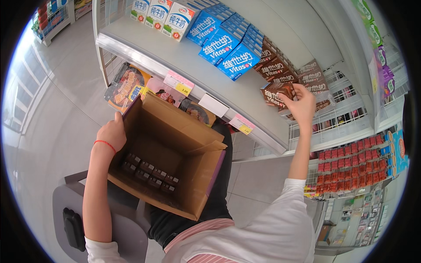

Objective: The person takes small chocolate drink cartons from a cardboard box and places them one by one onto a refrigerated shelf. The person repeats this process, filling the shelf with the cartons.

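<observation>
My left hand grips the upper left wall of an open cardboard box that rests over my lap. Several small dark brown cartons stand on the bottom of this box, in its shadow. On the right, my right hand has its thumb and fingers around a brown Vitasoy drink carton at the shelf. That carton is just in front of rows of brown Vitasoy cartons. Beside it, more brown cartons in plastic wrap sit at the shelf's right end, partly hidden by my hand.
Blue Vitasoy cartons and white milk cartons line the white shelf. Price tags run along its front edge. Packaged food sits below. A grey chair is at lower left, and red snack packets hang at right.
</observation>
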Motion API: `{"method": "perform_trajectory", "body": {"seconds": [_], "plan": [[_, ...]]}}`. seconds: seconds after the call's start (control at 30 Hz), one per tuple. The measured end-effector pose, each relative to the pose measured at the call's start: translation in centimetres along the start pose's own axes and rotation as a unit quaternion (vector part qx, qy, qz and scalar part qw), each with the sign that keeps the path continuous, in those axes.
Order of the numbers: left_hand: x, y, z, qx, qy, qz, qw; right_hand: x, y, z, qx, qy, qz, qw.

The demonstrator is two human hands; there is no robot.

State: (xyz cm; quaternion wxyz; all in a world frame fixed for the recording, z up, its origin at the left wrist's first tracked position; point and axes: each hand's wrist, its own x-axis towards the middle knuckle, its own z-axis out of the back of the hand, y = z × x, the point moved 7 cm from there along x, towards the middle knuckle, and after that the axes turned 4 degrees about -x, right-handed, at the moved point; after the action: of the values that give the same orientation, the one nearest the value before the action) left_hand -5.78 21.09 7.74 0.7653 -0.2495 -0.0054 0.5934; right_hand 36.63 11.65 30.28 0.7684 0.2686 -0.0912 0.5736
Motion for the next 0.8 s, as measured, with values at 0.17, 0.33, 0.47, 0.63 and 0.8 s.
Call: {"method": "perform_trajectory", "body": {"seconds": [0.17,0.33,0.47,0.63,0.8], "plan": [[0.2,-0.6,-0.1,0.0,0.017,0.003,1.0,-3.2,7.4,1.0,0.19,0.042,0.103,0.975],[0.1,0.0,-0.1,0.006,0.019,0.003,1.0,-6.2,16.1,-4.2,0.226,0.24,0.221,0.918],[0.4,0.0,-0.2,0.012,0.039,0.011,0.999,-12.0,22.0,-12.7,0.11,0.334,0.41,0.841],[0.2,0.2,0.0,0.011,0.053,0.021,0.998,-20.9,22.9,-29.1,-0.114,0.466,0.538,0.693],[0.4,-1.2,0.4,0.007,0.075,0.027,0.997,-24.3,15.7,-44.5,-0.283,0.571,0.385,0.667]]}}
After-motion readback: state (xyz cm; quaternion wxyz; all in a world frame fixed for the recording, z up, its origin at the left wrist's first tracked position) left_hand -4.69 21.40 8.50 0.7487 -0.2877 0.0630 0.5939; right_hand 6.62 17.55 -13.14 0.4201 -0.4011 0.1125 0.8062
